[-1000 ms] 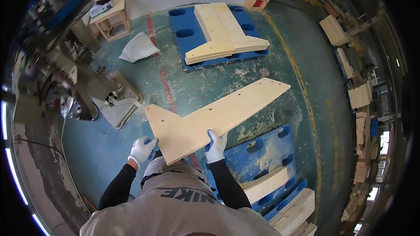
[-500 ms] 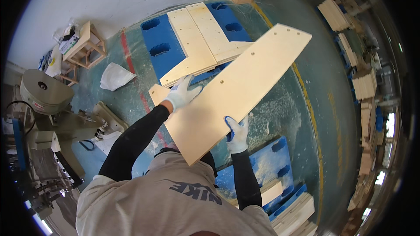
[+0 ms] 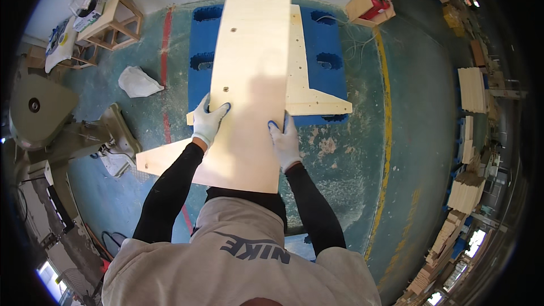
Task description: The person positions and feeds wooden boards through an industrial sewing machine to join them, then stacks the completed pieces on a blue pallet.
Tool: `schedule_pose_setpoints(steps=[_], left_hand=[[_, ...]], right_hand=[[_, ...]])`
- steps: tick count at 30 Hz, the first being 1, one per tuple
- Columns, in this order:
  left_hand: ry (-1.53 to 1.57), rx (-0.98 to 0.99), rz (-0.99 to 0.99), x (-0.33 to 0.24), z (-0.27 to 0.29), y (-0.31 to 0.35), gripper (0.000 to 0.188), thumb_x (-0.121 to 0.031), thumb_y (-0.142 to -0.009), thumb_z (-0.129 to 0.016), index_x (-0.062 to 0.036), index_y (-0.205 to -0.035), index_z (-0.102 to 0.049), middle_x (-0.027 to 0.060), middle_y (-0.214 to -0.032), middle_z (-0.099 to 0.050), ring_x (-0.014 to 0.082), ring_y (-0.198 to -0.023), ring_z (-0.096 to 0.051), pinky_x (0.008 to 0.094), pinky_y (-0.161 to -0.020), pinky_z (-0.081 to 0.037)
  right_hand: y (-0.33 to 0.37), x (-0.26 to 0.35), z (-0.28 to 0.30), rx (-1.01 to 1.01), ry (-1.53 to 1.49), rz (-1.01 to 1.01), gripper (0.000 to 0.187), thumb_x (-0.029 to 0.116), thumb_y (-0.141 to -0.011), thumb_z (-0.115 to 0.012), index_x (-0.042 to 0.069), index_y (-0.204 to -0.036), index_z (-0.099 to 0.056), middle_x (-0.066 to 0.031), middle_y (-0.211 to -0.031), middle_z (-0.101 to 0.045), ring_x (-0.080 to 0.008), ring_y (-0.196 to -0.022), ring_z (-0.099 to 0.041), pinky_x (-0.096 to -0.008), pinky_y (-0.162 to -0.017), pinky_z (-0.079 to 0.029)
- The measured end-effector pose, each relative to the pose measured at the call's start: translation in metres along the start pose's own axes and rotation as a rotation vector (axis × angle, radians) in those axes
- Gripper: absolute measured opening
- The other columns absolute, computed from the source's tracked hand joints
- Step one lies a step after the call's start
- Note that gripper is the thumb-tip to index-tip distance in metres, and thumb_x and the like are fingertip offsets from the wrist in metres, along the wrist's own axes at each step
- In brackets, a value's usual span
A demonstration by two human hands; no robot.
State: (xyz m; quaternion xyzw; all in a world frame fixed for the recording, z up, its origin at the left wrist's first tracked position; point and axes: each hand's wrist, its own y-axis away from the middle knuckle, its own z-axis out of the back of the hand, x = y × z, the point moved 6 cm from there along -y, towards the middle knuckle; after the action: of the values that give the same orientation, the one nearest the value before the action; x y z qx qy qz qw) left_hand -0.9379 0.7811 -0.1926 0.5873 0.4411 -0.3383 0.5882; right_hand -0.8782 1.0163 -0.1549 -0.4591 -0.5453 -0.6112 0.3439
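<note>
I hold a large pale L-shaped plywood panel (image 3: 249,73) in front of me, its long arm pointing away and its short tapered foot reaching left. Small round metal inserts dot its face. My left hand (image 3: 208,120), in a white glove with blue fingertips, is closed on the left edge, thumb on top. Gloved the same way, my right hand (image 3: 283,140) grips the right edge, its fingers hidden beneath. Beyond and partly under the panel, similar plywood pieces (image 3: 297,68) lie on a blue plastic pallet (image 3: 324,39).
Grey-green machinery (image 3: 42,107) stands at the left, near a white bag (image 3: 139,82) on the floor. Wooden stools (image 3: 116,20) are by the wall. A wooden box (image 3: 362,8) with red contents sits at the back right. Stacked boards (image 3: 471,90) line the far right.
My view and body have turned right. The panel has swung from a rightward slant to pointing nearly straight ahead, over the pallet, with both hands still on its edges.
</note>
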Motion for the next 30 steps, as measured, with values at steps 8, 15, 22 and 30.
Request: schedule_pose_setpoints(steps=[8,15,22,30], left_hand=[[-0.233,-0.240,0.091,0.134,-0.007,-0.151,0.052,-0.001,-0.084,-0.074,0.0062,-0.132,-0.057,0.0079,-0.117,-0.068,0.0115,-0.098,-0.062,0.0252,-0.087,-0.050],[-0.196,-0.300,0.107,0.262,-0.037,-0.286,0.071,-0.014,-0.082,-0.080,0.0126,-0.139,-0.047,0.0169,-0.132,-0.062,0.0185,-0.116,-0.060,0.0303,-0.102,-0.045],[-0.853,-0.391,0.057,0.337,-0.034,-0.376,0.082,-0.039,-0.084,-0.076,0.0033,-0.146,-0.042,0.0217,-0.147,-0.046,0.0356,-0.138,-0.043,0.0401,-0.115,-0.035],[-0.253,-0.181,-0.009,0.340,-0.062,-0.511,0.099,-0.045,-0.082,-0.078,0.0073,-0.151,-0.029,0.0234,-0.136,-0.056,0.0304,-0.123,-0.058,0.0351,-0.102,-0.048]], right_hand=[[-0.183,-0.179,0.007,-0.082,0.266,-0.131,0.050,0.015,-0.093,-0.065,-0.004,-0.137,-0.050,-0.0210,-0.129,-0.064,-0.0294,-0.120,-0.063,-0.0356,-0.100,-0.047],[-0.326,-0.298,0.036,0.006,0.497,-0.211,0.059,0.019,-0.093,-0.065,-0.005,-0.143,-0.044,-0.0197,-0.141,-0.055,-0.0300,-0.130,-0.054,-0.0379,-0.109,-0.041],[-0.470,-0.305,0.148,-0.141,0.717,0.249,0.069,0.029,-0.094,-0.066,-0.004,-0.148,-0.038,-0.0256,-0.152,-0.040,-0.0390,-0.144,-0.035,-0.0435,-0.119,-0.029],[-0.596,-0.339,0.226,-0.117,0.514,-0.031,0.094,0.039,-0.088,-0.074,-0.012,-0.151,-0.026,-0.0307,-0.154,-0.035,-0.0373,-0.146,-0.033,-0.0382,-0.119,-0.027]])
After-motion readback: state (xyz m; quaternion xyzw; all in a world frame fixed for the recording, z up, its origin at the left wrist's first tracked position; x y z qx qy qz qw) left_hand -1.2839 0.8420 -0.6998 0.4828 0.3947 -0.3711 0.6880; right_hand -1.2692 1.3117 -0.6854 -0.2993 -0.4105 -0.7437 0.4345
